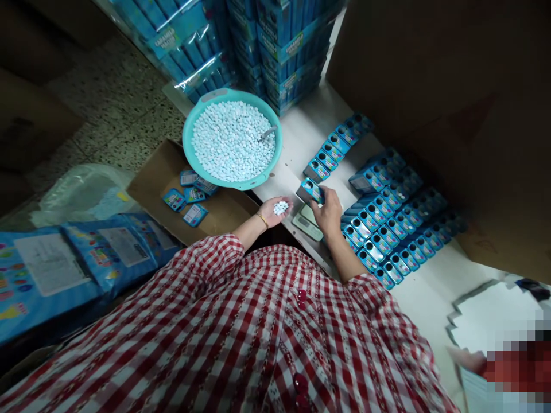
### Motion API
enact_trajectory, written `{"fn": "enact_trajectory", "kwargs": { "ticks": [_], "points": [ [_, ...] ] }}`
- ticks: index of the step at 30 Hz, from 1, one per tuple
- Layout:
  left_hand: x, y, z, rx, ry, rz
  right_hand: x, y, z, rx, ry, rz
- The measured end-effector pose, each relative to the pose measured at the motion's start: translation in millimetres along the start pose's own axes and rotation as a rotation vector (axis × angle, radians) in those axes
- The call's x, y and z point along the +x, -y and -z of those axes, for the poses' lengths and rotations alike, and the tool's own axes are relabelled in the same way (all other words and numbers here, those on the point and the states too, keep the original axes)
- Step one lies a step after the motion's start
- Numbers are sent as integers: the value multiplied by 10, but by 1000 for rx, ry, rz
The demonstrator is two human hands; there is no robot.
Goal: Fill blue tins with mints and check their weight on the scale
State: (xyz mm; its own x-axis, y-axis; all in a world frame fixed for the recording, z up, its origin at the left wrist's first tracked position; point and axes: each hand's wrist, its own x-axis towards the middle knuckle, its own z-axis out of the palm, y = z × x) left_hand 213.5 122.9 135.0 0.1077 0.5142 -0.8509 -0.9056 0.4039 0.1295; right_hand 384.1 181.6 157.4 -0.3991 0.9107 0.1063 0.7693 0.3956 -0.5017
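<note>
White candies [281, 207] lie in the cupped palm of my left hand [272, 212], just below a turquoise basin [188, 150] full of pale blue-white candies, with a spoon handle [267, 133] sticking out. My right hand [328, 210] grips a small blue tin [310, 190] by its near right end, above a small pale scale [307, 222]. Blue tins with dark round openings [332, 151] stand in a row beyond it. Several more rows of such tins [381, 236] stand right of my right hand.
An open cardboard box [159, 172] with several blue packs sits left of my left hand. Wrapped blue cartons [284, 51] are stacked at the back. A large brown box [430, 103] rises at the right. Another person's hand [469, 360] is by white sheets [499, 315], lower right.
</note>
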Motion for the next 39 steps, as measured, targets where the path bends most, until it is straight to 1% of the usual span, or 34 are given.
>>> {"fn": "enact_trajectory", "kwargs": {
  "ticks": [2, 4, 6, 7, 9, 11, 13, 15, 17, 18, 20, 21, 23, 26, 29, 31, 33, 35, 37, 39],
  "points": [
    [-52, -75, 80, -22, -47, -26, 219, 4, -225, 34, -18, -50],
    [-99, -130, 147, -37, -77, -40, 374, 15, -409, 33, -16, -106],
    [-132, -164, 202, -41, -91, -46, 421, 4, -509, 17, -4, -139],
    [-142, -174, 224, -43, -95, -47, 403, -21, -516, 5, -2, -141],
    [-153, -182, 255, -42, -101, -45, 308, -131, -434, -34, -12, -126],
    [-152, -173, 264, -30, -106, -40, 197, -328, -233, -101, -66, -141],
    [-144, -145, 247, -5, -111, -30, 146, -589, 35, -201, -156, -224],
    [-135, -98, 204, 24, -115, -14, 191, -860, 289, -324, -206, -328],
    [-135, -38, 149, 47, -110, 2, 318, -1083, 453, -441, -147, -366],
    [-141, -7, 123, 57, -103, 9, 393, -1165, 491, -490, -98, -362],
    [-167, 46, 88, 70, -87, 22, 524, -1265, 499, -560, -10, -310],
    [-186, 66, 83, 72, -81, 28, 564, -1286, 486, -580, 15, -270],
    [-227, 86, 103, 69, -76, 34, 566, -1281, 472, -588, 27, -178],
    [-269, 86, 180, 65, -86, 31, 378, -1160, 556, -545, -4, -82],
    [-261, 99, 235, 65, -96, 36, 58, -885, 696, -497, -3, -3],
    [-239, 130, 224, 72, -93, 54, -146, -647, 720, -480, 63, 101],
    [-223, 172, 177, 89, -74, 76, -300, -424, 651, -483, 157, 212],
    [-225, 209, 117, 107, -56, 89, -395, -272, 525, -488, 237, 282],
    [-241, 229, 73, 121, -47, 91, -445, -219, 412, -460, 273, 300],
    [-263, 227, 61, 126, -44, 87, -482, -263, 370, -380, 228, 261]
  ]
}}
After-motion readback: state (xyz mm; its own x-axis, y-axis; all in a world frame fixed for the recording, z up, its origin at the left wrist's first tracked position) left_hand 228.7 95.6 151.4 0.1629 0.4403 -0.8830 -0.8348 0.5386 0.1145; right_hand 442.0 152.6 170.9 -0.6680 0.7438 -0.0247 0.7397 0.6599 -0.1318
